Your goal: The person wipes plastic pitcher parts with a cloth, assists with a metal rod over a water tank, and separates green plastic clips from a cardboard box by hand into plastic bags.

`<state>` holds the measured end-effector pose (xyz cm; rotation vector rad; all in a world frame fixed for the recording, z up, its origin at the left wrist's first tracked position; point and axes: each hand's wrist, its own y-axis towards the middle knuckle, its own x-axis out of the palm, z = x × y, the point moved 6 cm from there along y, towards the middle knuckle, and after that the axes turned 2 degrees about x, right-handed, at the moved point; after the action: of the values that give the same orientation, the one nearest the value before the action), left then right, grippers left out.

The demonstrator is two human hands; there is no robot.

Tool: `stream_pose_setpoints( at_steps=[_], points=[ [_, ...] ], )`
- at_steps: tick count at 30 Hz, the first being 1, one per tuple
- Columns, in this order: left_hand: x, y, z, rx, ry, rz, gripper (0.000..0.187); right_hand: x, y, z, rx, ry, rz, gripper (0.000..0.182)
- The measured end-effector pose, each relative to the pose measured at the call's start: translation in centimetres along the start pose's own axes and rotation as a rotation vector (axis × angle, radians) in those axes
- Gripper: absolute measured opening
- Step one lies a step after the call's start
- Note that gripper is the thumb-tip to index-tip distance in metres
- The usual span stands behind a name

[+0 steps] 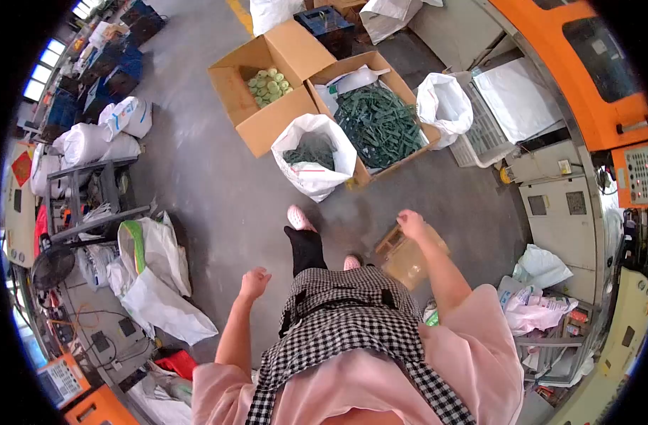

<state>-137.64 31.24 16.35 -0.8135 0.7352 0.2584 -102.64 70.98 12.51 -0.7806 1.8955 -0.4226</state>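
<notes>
My left hand (254, 282) hangs beside my checked apron (338, 304) with its fingers loosely curled, holding nothing. Over the floor on the other side, my right hand (411, 224) has its fingers bent in and shows nothing in them. It overlaps the far edge of a low brown wooden and cardboard piece (407, 262) in this view. Ahead of my feet stands a white woven sack (314, 185) with dark green pieces inside. Behind it, an open carton (393, 168) holds many dark green strips (377, 124) and a white scoop (361, 79).
Another carton (264, 133) contains pale green round pieces (268, 86). An open white sack (444, 106) and a pale plastic crate (472, 145) stand to the right. Orange machines (614, 99) line that side. Sacks (161, 283) and a black fan (53, 268) are at left.
</notes>
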Motion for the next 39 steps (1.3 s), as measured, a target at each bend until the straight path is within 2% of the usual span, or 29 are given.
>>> stream_pose_setpoints(
  at_steps=[2, 4, 6, 8, 10, 12, 15, 17, 19, 20, 21, 23, 24, 26, 27, 29, 30, 31, 33, 34, 35, 36, 37, 38, 39],
  points=[
    [-1.6, 6.4, 1.1, 0.029, 0.07, -0.024, 0.039, -0.4, 4.0, -5.1, -0.163, -0.06, 0.078, 0.024],
    [-2.6, 13.3, 2.4, 0.089, 0.144, -0.031, 0.039, 0.1, 7.5, -9.1, -0.095, -0.09, 0.119, 0.026],
    [-4.1, 19.7, 6.2, 0.138, 0.303, -0.127, 0.037, 1.0, 10.8, -12.3, -0.048, -0.165, 0.166, 0.03],
    [-4.6, 26.3, 8.4, 0.267, 0.408, -0.114, 0.038, 2.7, 14.5, -16.1, -0.023, -0.254, 0.117, 0.033],
    [-3.1, 33.5, 10.1, 0.369, 0.646, -0.211, 0.026, 5.8, 19.2, -17.5, 0.003, -0.339, 0.055, 0.036],
    [-5.5, 37.3, 15.2, 0.425, 0.602, -0.016, 0.027, 9.0, 25.1, -18.9, -0.201, -0.495, 0.146, 0.042],
    [-2.0, 46.5, 15.5, 0.43, 0.71, -0.013, 0.03, 10.8, 32.2, -24.2, -0.362, -0.824, 0.328, 0.046],
    [0.2, 51.3, 14.9, 0.493, 1.003, 0.218, 0.031, 12.1, 37.8, -26.3, -0.425, -0.997, 0.532, 0.043],
    [0.9, 54.3, 14.4, 0.39, 1.321, 0.225, 0.032, 13.6, 42.7, -27.5, -0.452, -1.182, 0.592, 0.032],
    [1.0, 55.4, 13.7, 0.389, 1.363, 0.211, 0.032, 14.3, 44.3, -27.9, -0.463, -1.231, 0.545, 0.028],
    [0.1, 55.7, 13.5, 0.372, 1.351, 0.272, 0.033, 15.5, 46.7, -27.6, -0.442, -1.201, 0.385, 0.024],
    [0.9, 57.8, 10.4, 0.345, 1.168, 0.17, 0.032, 17.2, 49.5, -26.9, -0.509, -1.031, 0.333, 0.018],
    [0.7, 58.3, 9.3, 0.335, 1.157, 0.158, 0.032, 17.4, 49.7, -26.7, -0.518, -1.04, 0.317, 0.018],
    [0.4, 58.8, 7.7, 0.378, 0.993, -0.051, 0.025, 17.9, 49.4, -27.2, -0.692, -1.046, 0.158, 0.017],
    [-0.4, 58.6, 7.7, 0.373, 0.985, -0.049, 0.025, 17.0, 48.8, -27.6, -0.698, -1.053, 0.155, 0.017],
    [-2.3, 57.0, 7.7, 0.397, 0.723, -0.101, 0.018, 16.6, 46.1, -28.5, -0.883, -0.938, -0.262, 0.018],
    [-3.8, 55.8, 7.2, 0.371, 0.44, 0.003, 0.017, 15.3, 45.1, -28.6, -0.877, -0.875, -0.317, 0.019],
    [-4.5, 54.2, 5.7, 0.365, 0.437, 0.011, 0.017, 14.1, 44.0, -28.5, -0.87, -0.811, -0.376, 0.02],
    [-4.7, 51.7, 3.8, 0.582, 0.283, -0.106, 0.012, 10.5, 41.5, -30.7, -0.844, -0.778, -0.412, 0.02],
    [-5.2, 52.0, 4.1, 0.58, 0.283, -0.108, 0.012, 9.6, 40.9, -31.3, -0.8, -0.737, -0.453, 0.02],
    [-5.9, 52.3, 4.6, 0.488, 0.239, -0.084, 0.012, 9.9, 41.3, -31.3, -0.79, -0.734, -0.47, 0.02],
    [-5.9, 52.4, 4.7, 0.393, 0.193, -0.066, 0.013, 9.8, 42.7, -31.5, -0.747, -0.66, -0.375, 0.021],
    [-5.3, 53.3, 5.1, 0.394, 0.187, -0.076, 0.013, 9.3, 44.1, -31.9, -0.708, -0.59, -0.265, 0.023],
    [-5.2, 55.4, 5.3, 0.342, 0.26, -0.044, 0.012, 10.0, 45.3, -31.5, -0.706, -0.596, -0.258, 0.023],
    [-5.2, 57.3, 5.8, 0.291, 0.335, -0.011, 0.012, 10.6, 46.8, -30.7, -0.606, -0.581, -0.161, 0.025]
  ],
)
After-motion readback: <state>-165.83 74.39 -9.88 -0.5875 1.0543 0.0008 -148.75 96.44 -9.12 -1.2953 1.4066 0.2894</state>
